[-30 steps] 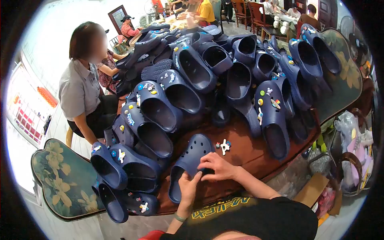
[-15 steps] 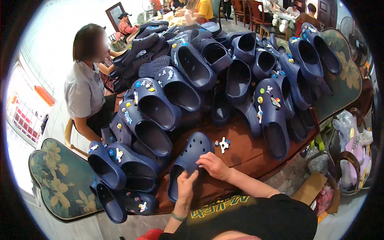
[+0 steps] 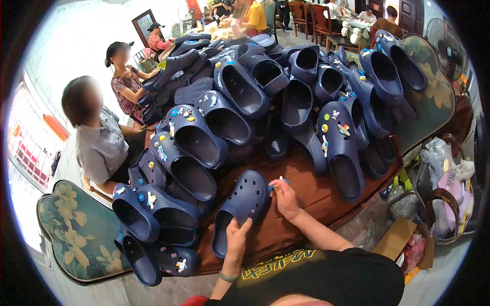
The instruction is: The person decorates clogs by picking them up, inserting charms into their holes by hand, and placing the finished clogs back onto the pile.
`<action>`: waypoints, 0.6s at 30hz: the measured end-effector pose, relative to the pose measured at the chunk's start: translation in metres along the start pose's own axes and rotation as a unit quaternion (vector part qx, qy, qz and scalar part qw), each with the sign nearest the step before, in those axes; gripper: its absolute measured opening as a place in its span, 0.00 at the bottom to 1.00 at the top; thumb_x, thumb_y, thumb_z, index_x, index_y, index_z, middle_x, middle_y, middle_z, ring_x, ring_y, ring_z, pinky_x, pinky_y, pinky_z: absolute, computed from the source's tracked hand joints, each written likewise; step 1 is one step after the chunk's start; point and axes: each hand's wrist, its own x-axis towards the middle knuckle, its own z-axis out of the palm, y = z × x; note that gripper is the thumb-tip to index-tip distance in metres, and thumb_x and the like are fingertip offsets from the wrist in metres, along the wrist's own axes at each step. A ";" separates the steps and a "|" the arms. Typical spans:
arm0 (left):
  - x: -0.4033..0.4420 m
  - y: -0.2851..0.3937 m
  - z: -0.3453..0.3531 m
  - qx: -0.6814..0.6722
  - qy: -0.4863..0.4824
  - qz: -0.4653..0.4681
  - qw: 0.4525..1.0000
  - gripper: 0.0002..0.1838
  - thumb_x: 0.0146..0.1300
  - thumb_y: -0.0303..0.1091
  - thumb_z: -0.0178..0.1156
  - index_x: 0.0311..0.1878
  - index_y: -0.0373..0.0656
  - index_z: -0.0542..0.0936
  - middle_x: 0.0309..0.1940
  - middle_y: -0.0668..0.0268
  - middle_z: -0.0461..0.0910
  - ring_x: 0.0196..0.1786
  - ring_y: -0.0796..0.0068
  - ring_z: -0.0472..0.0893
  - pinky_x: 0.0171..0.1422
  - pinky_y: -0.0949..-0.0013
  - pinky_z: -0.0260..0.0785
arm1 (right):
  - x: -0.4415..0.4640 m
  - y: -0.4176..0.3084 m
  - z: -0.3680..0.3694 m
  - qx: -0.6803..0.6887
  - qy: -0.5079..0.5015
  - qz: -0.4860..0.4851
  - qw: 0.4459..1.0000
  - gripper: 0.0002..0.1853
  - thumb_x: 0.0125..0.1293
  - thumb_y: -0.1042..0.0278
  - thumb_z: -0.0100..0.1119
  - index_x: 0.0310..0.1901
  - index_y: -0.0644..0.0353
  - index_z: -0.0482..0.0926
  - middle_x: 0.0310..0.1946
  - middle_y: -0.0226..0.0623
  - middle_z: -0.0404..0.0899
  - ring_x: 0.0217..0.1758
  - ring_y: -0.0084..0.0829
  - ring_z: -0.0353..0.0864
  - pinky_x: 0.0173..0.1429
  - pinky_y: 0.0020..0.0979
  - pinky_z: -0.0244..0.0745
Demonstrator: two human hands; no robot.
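A dark navy clog (image 3: pixel 245 196) with round vent holes lies on the brown cloth, toe pointing away from me. My left hand (image 3: pixel 237 237) grips its side near the strap end, thumb uppermost. Just right of the toe, my right hand (image 3: pixel 286 200) has its fingertips pinched together at small shoe charms (image 3: pixel 271 187) on the cloth. A bit of blue and white shows behind those fingers; most of the charms are hidden by the hand. No charms show on the clog I hold.
A tall heap of navy clogs (image 3: pixel 242 86), many with charms, covers the brown-clothed table (image 3: pixel 301 204). More clogs (image 3: pixel 163 217) stand close on the left. Two people sit at the left side. Flowered chair backs (image 3: pixel 76 234) flank the table; a bag-filled basket (image 3: pixel 444 194) is at right.
My right hand has moved from the clog's side rightward and up to the charms, now covering most of them. My left hand stays on the clog. The view has shifted, showing another person at left.
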 end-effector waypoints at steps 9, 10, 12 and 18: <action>0.003 0.006 0.005 0.115 0.004 0.013 0.993 0.24 0.68 0.31 0.57 0.65 0.35 0.68 0.59 0.63 0.74 0.62 0.71 0.71 0.71 0.67 0.57 | 0.049 0.016 -0.043 -0.231 0.040 -0.221 0.947 0.07 0.65 0.80 0.53 0.44 0.64 0.76 0.45 0.46 0.74 0.50 0.48 0.76 0.54 0.39 0.73; 0.000 0.009 0.006 0.062 0.010 0.006 0.998 0.23 0.69 0.30 0.56 0.65 0.35 0.68 0.59 0.65 0.74 0.61 0.72 0.71 0.70 0.68 0.58 | 0.045 0.018 -0.044 -0.237 0.037 -0.195 0.951 0.08 0.64 0.81 0.54 0.44 0.64 0.76 0.46 0.47 0.74 0.51 0.48 0.76 0.55 0.39 0.72; -0.011 0.010 -0.001 0.035 0.008 -0.010 0.999 0.26 0.68 0.30 0.58 0.67 0.36 0.66 0.62 0.63 0.72 0.63 0.70 0.72 0.71 0.66 0.59 | 0.037 0.021 -0.045 -0.240 0.060 -0.163 0.955 0.07 0.63 0.80 0.54 0.43 0.64 0.76 0.46 0.46 0.74 0.51 0.47 0.76 0.55 0.39 0.72; -0.040 0.016 -0.029 0.071 -0.028 -0.085 0.993 0.26 0.68 0.31 0.59 0.67 0.36 0.68 0.61 0.64 0.73 0.64 0.74 0.70 0.72 0.67 0.57 | 0.040 0.039 -0.050 -0.269 0.031 -0.133 0.953 0.07 0.63 0.79 0.58 0.42 0.62 0.79 0.48 0.41 0.78 0.54 0.42 0.77 0.59 0.35 0.71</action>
